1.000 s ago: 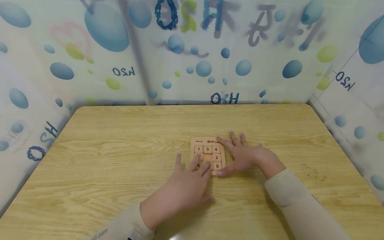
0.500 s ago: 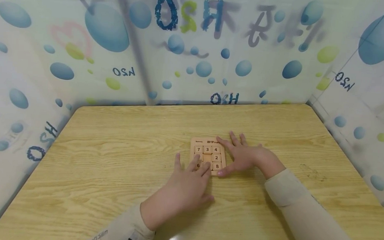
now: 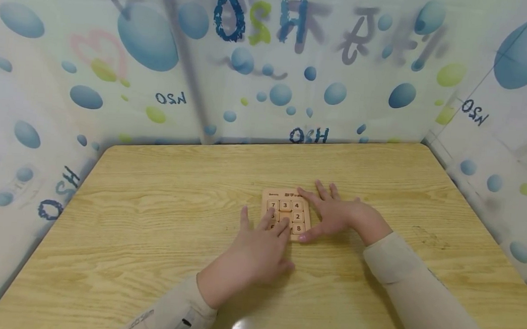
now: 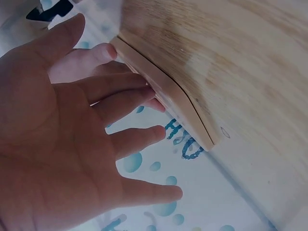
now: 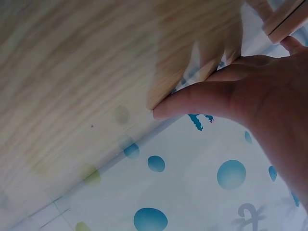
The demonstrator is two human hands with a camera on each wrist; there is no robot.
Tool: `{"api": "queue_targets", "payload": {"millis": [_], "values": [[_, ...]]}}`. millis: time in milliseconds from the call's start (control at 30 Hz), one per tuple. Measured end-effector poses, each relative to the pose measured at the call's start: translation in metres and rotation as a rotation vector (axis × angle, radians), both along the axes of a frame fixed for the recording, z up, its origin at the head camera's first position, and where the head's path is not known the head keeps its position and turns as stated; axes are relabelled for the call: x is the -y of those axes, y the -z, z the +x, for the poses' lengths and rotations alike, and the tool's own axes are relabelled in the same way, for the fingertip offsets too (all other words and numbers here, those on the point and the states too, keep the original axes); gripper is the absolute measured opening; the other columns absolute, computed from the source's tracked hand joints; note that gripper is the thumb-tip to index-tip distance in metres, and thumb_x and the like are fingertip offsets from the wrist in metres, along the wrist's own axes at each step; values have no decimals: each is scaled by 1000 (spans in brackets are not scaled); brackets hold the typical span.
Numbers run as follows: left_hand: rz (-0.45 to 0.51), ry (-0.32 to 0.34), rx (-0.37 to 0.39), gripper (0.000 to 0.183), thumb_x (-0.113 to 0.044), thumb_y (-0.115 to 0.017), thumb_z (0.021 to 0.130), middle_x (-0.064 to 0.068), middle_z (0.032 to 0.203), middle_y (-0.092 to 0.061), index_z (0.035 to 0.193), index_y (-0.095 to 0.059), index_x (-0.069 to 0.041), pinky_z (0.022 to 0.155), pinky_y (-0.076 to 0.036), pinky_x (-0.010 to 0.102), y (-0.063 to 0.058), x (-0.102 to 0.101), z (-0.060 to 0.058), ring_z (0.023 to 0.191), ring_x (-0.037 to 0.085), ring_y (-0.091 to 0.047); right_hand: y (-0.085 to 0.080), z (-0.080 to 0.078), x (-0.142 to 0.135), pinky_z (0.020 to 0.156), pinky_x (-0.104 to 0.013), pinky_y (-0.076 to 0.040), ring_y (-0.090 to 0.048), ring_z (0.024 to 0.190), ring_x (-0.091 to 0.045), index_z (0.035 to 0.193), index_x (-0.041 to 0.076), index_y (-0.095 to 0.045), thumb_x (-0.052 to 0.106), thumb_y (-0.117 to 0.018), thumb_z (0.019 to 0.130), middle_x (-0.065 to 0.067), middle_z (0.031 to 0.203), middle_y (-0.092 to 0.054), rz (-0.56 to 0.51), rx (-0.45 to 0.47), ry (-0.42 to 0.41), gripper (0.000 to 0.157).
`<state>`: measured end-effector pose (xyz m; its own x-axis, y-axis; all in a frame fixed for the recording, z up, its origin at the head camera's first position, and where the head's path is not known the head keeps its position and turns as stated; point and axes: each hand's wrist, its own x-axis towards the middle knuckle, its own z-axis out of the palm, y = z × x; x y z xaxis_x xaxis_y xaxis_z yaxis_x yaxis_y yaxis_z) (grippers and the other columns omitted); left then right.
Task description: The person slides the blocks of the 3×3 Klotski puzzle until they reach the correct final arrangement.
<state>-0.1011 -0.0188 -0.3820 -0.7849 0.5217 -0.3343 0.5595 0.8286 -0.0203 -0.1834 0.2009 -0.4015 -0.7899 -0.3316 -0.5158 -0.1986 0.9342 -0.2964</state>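
A wooden number sliding puzzle (image 3: 276, 191) lies on the table, with several numbered tiles and one vacant square near its middle. My left hand (image 3: 256, 256) reaches over its near side from the left. Two fingertips rest on the lower and left tiles and partly hide them; the other fingers stay spread. My right hand (image 3: 338, 216) holds the right side of the puzzle between thumb and index finger, at its near and far corners. The puzzle's edge (image 4: 166, 89) shows beside my left fingers in the left wrist view. Numbers 7, 3, 4, 2 and 8 are readable.
The wood-grain table (image 3: 154, 203) reaches to patterned walls (image 3: 258, 99) at the back and both sides. Loose beige sleeves (image 3: 394, 258) cover both forearms.
My left hand has shifted slightly forward, and its fingertips now lie a little further up the puzzle, covering more of the 6. My right hand has stayed still.
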Motion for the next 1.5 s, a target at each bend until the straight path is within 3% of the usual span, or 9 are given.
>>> {"api": "queue_targets", "payload": {"millis": [467, 833, 1267, 1500], "values": [[23, -31, 18, 79, -66, -56, 102, -5, 177, -27, 166, -41, -21, 122, -10, 85, 3, 0, -10, 168, 34, -16, 1, -2, 1, 102, -100, 0, 17, 162, -56, 172, 41, -1, 85, -75, 74, -19, 178, 19, -7, 16, 19, 130], [25, -17, 0, 80, -66, -57, 102, -5, 178, -25, 166, -40, -22, 121, -14, 86, 6, 4, -11, 167, 34, -19, 2, -3, 0, 101, -100, 0, 16, 162, -56, 172, 41, -2, 85, -76, 74, -19, 179, 18, -13, 14, 18, 130], [-10, -45, -75, 84, -68, -59, 99, -1, 176, -33, 163, -44, -17, 121, -15, 85, 2, 23, 9, 166, 35, -22, 4, -3, 1, 103, -99, 0, 15, 162, -55, 171, 43, -2, 87, -75, 73, -18, 179, 18, 0, -1, 15, 130], [-25, -55, -67, 82, -67, -60, 99, -2, 175, -35, 162, -46, -17, 122, -16, 84, -3, 28, 15, 166, 35, -24, 5, -2, 0, 103, -99, 0, 14, 162, -55, 172, 42, -3, 85, -76, 74, -18, 179, 17, -8, -6, 22, 129]]}}
